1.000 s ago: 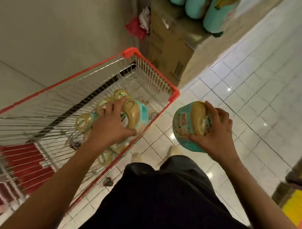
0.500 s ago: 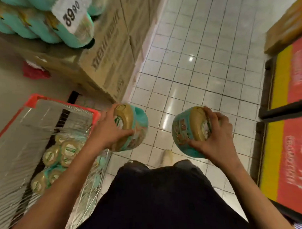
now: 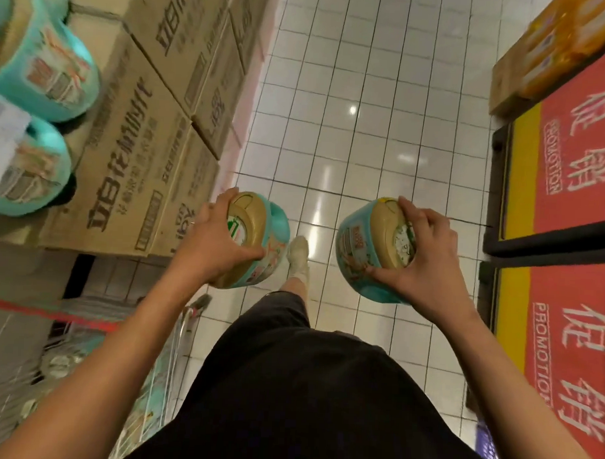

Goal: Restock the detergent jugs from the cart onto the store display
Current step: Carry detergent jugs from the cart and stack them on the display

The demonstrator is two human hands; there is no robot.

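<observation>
- At frame centre, above the floor tiles [image 3: 351, 76]: the left grip [image 3: 218, 242] clamps the gold cap end of the left jug [image 3: 275, 225]; the right grip [image 3: 426, 264] clamps the right jug [image 3: 353, 245] likewise, fingers curled round it.
- Handling, judged: rigid, smooth, probably heavy; take hold at the cap shoulder.
- Orientation: caps toward the camera, bases toward the floor; long axes near vertical.
- The display jugs [image 3: 49, 73] on cartons [image 3: 136, 148] lie at 10 o'clock.

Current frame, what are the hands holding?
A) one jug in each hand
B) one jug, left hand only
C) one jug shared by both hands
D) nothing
A: the left hand grips one teal jug by its gold top, and the right hand grips a second jug, the two held apart above the tiled floor.
</observation>
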